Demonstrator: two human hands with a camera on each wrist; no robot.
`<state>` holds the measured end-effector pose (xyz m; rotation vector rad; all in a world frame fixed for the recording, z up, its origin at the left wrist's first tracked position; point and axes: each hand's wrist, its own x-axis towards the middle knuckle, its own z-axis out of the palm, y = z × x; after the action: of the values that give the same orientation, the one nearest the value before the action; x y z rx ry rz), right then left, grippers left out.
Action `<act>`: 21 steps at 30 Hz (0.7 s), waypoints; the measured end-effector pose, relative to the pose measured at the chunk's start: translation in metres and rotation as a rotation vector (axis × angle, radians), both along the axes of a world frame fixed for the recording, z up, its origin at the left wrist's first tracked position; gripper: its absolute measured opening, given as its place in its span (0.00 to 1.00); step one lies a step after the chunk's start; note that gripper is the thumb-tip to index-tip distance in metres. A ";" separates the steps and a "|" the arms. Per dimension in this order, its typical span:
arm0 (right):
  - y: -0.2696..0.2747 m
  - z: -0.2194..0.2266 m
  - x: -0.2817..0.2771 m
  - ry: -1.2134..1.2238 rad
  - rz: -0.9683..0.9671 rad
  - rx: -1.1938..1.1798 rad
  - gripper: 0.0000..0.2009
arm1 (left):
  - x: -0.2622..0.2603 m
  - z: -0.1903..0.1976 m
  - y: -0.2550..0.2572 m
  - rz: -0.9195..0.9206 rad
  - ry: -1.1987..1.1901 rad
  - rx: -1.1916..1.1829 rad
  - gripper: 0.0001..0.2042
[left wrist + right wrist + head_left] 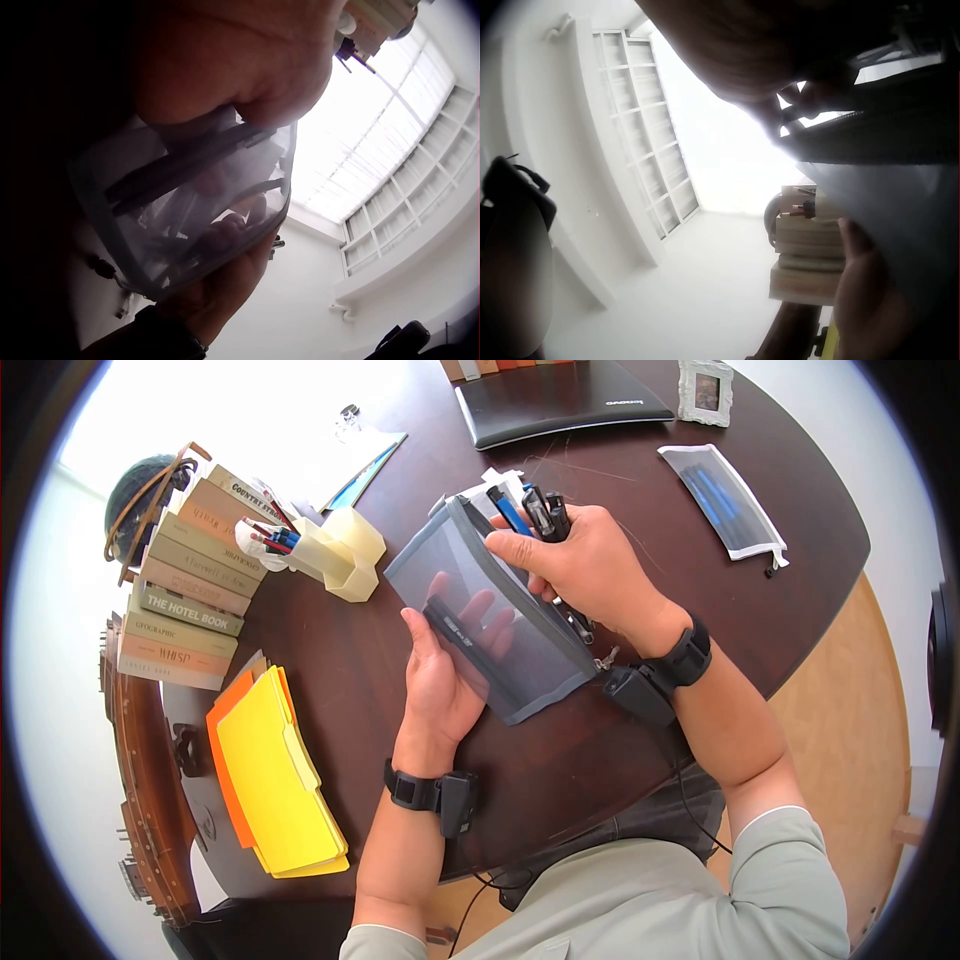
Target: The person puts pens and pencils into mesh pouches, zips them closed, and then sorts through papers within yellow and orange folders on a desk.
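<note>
Item: grey mesh zip pouch point(540, 675), tilted, held over the middle of the desk point(330, 695) in front of the person, between both hands; dark strip with small white lettering showing at the mesh.

Left hand point(440, 685): palm up under the pouch, fingers extended and seen through the mesh, thumb beside the pouch's edge.

Right hand point(590, 565): fingers curled, grasping a bunch of pens point(541, 518), blue, black and clear, at the pouch's zipped edge.

Also on the desk: white-trimmed mesh pouch point(752, 515), lying beyond the right hand, blue pens point(712, 495) visible in it; black Lenovo laptop point(570, 410), closed, at the far side; white picture frame point(707, 392), upright beside it; cream pen holder point(352, 550), stocked, near a row of books point(190, 585); yellow folders point(270, 770) overlapping an orange folder point(230, 765), at left.
</note>
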<state>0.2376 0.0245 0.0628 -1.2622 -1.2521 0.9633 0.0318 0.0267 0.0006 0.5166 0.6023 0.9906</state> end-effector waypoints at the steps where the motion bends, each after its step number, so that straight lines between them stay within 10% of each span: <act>1: -0.001 0.001 0.000 0.057 0.016 -0.020 0.18 | 0.001 0.004 -0.002 0.009 0.028 0.002 0.32; 21: 0.004 -0.007 0.000 -0.179 -0.126 0.093 0.18 | 0.000 0.006 -0.004 0.007 0.036 -0.021 0.29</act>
<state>0.2378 0.0281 0.0556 -1.3594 -1.3223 0.7068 0.0319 0.0225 0.0064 0.5156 0.6466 0.9825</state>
